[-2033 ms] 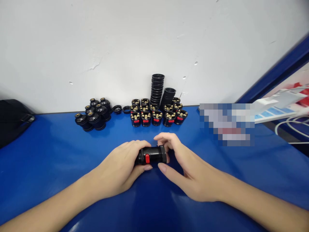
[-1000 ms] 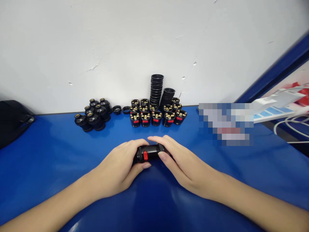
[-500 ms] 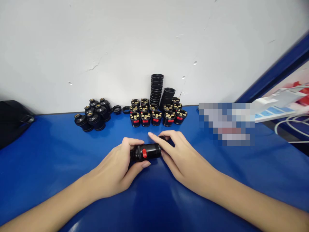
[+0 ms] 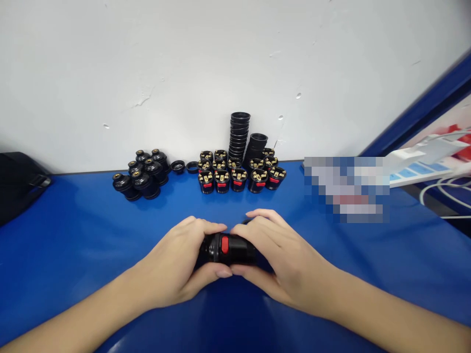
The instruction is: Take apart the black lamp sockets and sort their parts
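Observation:
A black lamp holder with a red switch lies sideways between my two hands, just above the blue table or on it; I cannot tell which. Around its domed left end my left hand is closed, thumb in front and fingers behind. My right hand grips the cylindrical right end, with its thumb below and fingers over the top. Part of a dark round piece shows behind my right fingers, mostly hidden.
Behind stand several black domed caps, two black rings, several socket bodies with brass contacts and red switches, and two stacks of threaded black sleeves. A black bag lies left; a power strip with white cables sits right.
My right hand has closed around the right end of the lamp holder, its fingers now over the top. The lamp holder and both hands have come slightly nearer to me.

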Demonstrator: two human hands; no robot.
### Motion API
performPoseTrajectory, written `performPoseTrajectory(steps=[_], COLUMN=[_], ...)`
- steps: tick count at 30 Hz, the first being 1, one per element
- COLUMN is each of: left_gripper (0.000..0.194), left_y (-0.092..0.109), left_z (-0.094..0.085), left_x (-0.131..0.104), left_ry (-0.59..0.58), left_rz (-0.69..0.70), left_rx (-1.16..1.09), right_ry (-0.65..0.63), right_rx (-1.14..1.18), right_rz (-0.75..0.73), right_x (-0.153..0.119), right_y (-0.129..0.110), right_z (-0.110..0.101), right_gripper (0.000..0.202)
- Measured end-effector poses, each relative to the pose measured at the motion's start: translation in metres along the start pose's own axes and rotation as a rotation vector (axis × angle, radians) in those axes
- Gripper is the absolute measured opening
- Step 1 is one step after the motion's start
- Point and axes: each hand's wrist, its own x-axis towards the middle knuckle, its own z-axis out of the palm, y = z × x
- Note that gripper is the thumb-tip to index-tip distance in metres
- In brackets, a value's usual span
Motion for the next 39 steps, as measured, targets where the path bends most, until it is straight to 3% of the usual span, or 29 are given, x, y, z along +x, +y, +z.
performPoseTrajectory(steps=[11, 18, 23, 28, 34, 39], left_gripper=[0.039, 0.054, 0.051, 0.053, 0.054, 0.059], left_y=[0.007, 0.005, 0.008, 0.011, 0.009, 0.009], left_z=[-0.003, -0.002, 0.000, -0.003, -0.003, -0.004], left_x=[0.006, 0.007, 0.008, 0.009, 0.007, 0.009], left_ry=[-0.159, -0.128, -0.086, -0.058, -0.067, -0.100], left_rz=[-0.130, -0.124, -0.183, -0.186, -0.224, -0.269], left_rx=[-0.144, -0.251, -0.241, -0.283, -0.282, -0.395], right_ry=[-0.049, 0.012, 0.061, 0.086, 0.111, 0.174], right_rx=[0.039, -0.102, -0.074, -0.010, 0.176, 0.167], right_rz=[0.036, -0.082, -0.047, -0.056, -0.027, -0.068], right_x=[-0.001, 0.004, 0.000, -0.003, -0.001, -0.003], right_y=[-0.001, -0.004, 0.003, 0.006, 0.003, 0.004], right_z=[0.003, 0.002, 0.004, 0.005, 0.006, 0.009], right_gripper=[0.030, 0.028, 0.027, 0.046, 0.039, 0.040])
